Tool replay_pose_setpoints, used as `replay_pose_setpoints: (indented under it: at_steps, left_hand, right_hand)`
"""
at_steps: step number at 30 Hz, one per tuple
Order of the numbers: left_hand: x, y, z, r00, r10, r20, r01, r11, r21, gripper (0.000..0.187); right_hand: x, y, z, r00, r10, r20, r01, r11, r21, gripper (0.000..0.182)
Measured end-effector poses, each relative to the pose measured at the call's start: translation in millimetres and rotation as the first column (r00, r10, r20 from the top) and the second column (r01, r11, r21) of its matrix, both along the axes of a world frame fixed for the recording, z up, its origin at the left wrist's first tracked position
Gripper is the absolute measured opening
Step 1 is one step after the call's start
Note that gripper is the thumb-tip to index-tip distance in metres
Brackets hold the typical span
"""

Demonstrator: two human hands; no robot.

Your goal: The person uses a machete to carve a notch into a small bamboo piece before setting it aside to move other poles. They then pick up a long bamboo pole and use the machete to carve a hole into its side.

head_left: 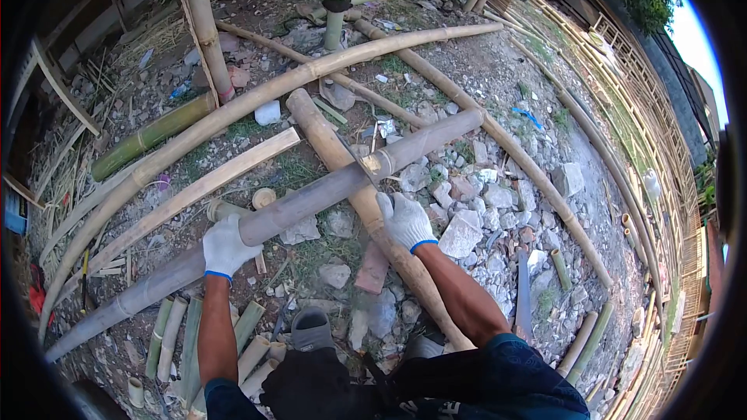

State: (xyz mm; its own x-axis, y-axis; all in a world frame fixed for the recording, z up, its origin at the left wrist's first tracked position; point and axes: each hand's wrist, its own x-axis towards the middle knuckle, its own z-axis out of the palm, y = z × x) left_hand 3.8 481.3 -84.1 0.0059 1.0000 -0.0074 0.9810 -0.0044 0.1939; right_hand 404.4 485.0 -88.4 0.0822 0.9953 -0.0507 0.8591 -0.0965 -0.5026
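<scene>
A long grey bamboo pole [311, 194] slants across the view and rests over a tan bamboo pole [319, 132]. My left hand [230, 246], in a white glove with a blue cuff, is closed around the grey pole to the left of the crossing. My right hand [405, 220], gloved the same way, is closed on a knife, its handle hidden in the fist. The knife's dark blade [359, 162] lies across the grey pole beside a pale cut spot [375, 163]. Both hands are in front of my body, the right one just below the crossing.
A hand saw [523, 295] lies on rubble at the right. Short bamboo pieces [175, 338] lie by my feet. A long curved bamboo pole [311, 70] arches beyond the work, near upright bamboo posts [338, 0]. A split bamboo strip [194, 194] lies at left. Broken stones [463, 233] cover the ground.
</scene>
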Motion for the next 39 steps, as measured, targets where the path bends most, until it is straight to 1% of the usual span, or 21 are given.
replay_pose_setpoints:
  at_steps: [4, 7, 8, 10, 11, 16, 17, 20, 21, 22, 24, 26, 27, 28, 29, 30, 33, 35, 36, 37, 39]
  left_hand:
    - [-2, -10, -6, 0.999, -0.034, 0.002, 0.034, 0.999, 0.005, 0.062]
    - [2, -6, -6, 1.0, -0.004, 0.014, 0.005, 0.999, -0.032, 0.064]
    - [2, -10, -2, 1.0, 0.0, 0.005, 0.001, 0.998, -0.064, 0.065]
    - [3, -18, -13, 0.999, -0.051, 0.004, 0.051, 0.998, 0.032, 0.066]
    - [0, -13, -16, 0.997, -0.075, -0.006, 0.075, 0.993, 0.086, 0.066]
    - [3, -12, -3, 0.999, -0.003, -0.033, 0.001, 0.998, -0.067, 0.069]
    - [3, -12, -4, 0.999, -0.004, -0.043, 0.001, 0.998, -0.06, 0.069]
    - [8, -17, -7, 0.998, 0.008, -0.059, -0.011, 0.999, -0.044, 0.068]
    - [7, -16, -8, 0.998, -0.008, -0.068, 0.007, 1.0, -0.02, 0.067]
    - [6, -14, -9, 0.997, -0.021, -0.071, 0.022, 1.0, 0.005, 0.067]
    - [7, -16, -10, 0.998, -0.013, -0.054, 0.01, 0.998, -0.06, 0.067]
    - [11, -9, 6, 0.999, 0.007, -0.032, -0.011, 0.992, -0.125, 0.068]
    - [10, -9, 0, 1.0, 0.001, -0.027, -0.004, 0.996, -0.093, 0.068]
    - [12, -10, 1, 0.999, 0.002, -0.043, -0.005, 0.996, -0.085, 0.068]
    - [14, -11, 4, 0.998, 0.002, -0.061, -0.007, 0.997, -0.076, 0.069]
    - [16, -13, 6, 0.997, 0.003, -0.073, -0.008, 0.998, -0.066, 0.069]
    - [14, -13, -3, 0.996, 0.014, -0.092, -0.016, 1.0, -0.017, 0.07]
    - [9, -11, -6, 0.996, 0.008, -0.088, -0.011, 0.999, -0.038, 0.07]
    - [9, -9, -9, 0.997, 0.019, -0.079, -0.023, 0.999, -0.044, 0.071]
    - [11, -14, -7, 0.997, 0.025, -0.078, -0.032, 0.996, -0.081, 0.071]
    - [17, -8, 7, 0.996, 0.035, -0.079, -0.045, 0.991, -0.13, 0.071]
  right_hand:
    - [-50, -29, 93, 0.974, 0.2, -0.109, -0.165, 0.949, 0.269, 0.04]
    - [-24, -15, 53, 0.893, 0.442, -0.08, -0.32, 0.751, 0.578, 0.035]
    - [-7, -13, 17, 0.977, 0.183, -0.113, -0.157, 0.966, 0.207, 0.042]
    - [15, -3, -17, 0.999, -0.01, -0.042, 0.008, 0.999, -0.047, 0.054]
    - [12, 11, -12, 0.999, 0.0, -0.033, -0.002, 0.999, -0.052, 0.058]
    - [21, 12, 2, 0.995, 0.06, -0.085, -0.077, 0.975, -0.207, 0.067]
    - [19, 15, -9, 0.992, 0.098, -0.075, -0.106, 0.988, -0.112, 0.068]
    - [10, 27, 73, 0.946, 0.042, -0.322, -0.176, 0.899, -0.401, 0.064]
    - [21, 31, 79, 0.91, 0.05, -0.411, -0.193, 0.93, -0.314, 0.058]
    - [32, 33, 91, 0.87, 0.068, -0.489, -0.2, 0.954, -0.224, 0.052]
    - [50, 22, 107, 0.642, 0.078, -0.762, 0.091, 0.98, 0.178, 0.041]
    - [51, 25, 88, 0.102, 0.168, -0.981, 0.373, 0.907, 0.194, 0.034]
    - [50, 23, 60, 0.105, 0.226, -0.968, 0.459, 0.853, 0.249, 0.037]
    - [41, 18, 22, 0.0, 0.24, -0.971, 0.5, 0.84, 0.208, 0.041]
    - [44, 9, -42, 0.543, 0.052, -0.838, 0.378, 0.876, 0.299, 0.045]
    - [35, 0, -45, 0.913, -0.093, -0.397, 0.226, 0.926, 0.302, 0.05]
    - [57, -1, -7, 0.858, -0.121, -0.499, 0.122, 0.992, -0.03, 0.056]
    - [70, 10, 65, 0.805, -0.121, -0.581, 0.191, 0.98, 0.061, 0.049]
    - [75, 18, 91, 0.638, -0.098, -0.764, 0.289, 0.95, 0.119, 0.041]
    - [71, 20, 125, 0.467, 0.05, -0.883, 0.361, 0.9, 0.243, 0.037]
    - [73, 40, 127, 0.114, 0.384, -0.916, 0.558, 0.738, 0.379, 0.035]
